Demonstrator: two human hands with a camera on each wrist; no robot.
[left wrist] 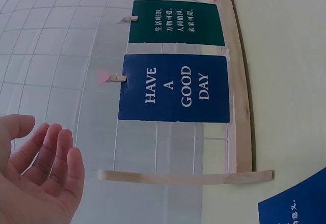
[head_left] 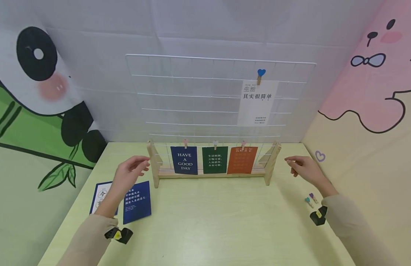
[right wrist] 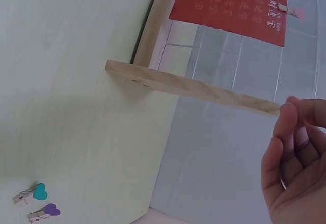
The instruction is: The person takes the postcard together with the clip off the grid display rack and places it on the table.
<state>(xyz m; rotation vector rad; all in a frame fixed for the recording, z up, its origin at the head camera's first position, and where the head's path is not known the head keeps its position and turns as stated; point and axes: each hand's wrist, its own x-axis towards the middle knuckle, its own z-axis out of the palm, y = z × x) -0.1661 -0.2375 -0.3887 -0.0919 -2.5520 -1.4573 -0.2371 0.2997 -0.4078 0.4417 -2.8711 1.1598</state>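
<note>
A white wire grid rack stands in a wooden base at the back of the table. Heart-topped clothespins hold a blue card, a green card and an orange-red card along its lower part. Higher up on the right hangs a white card under a blue heart clothespin. My left hand hovers beside the base's left end, its fingers loosely bent around nothing. To the right of the base, my right hand is raised with thumb and forefinger close together, nothing visible between them.
On the table's left lie a blue card and a white card with a blue border, partly behind my left forearm. Teal and purple heart clothespins lie at the right. Printed cloth walls enclose the table's back and sides.
</note>
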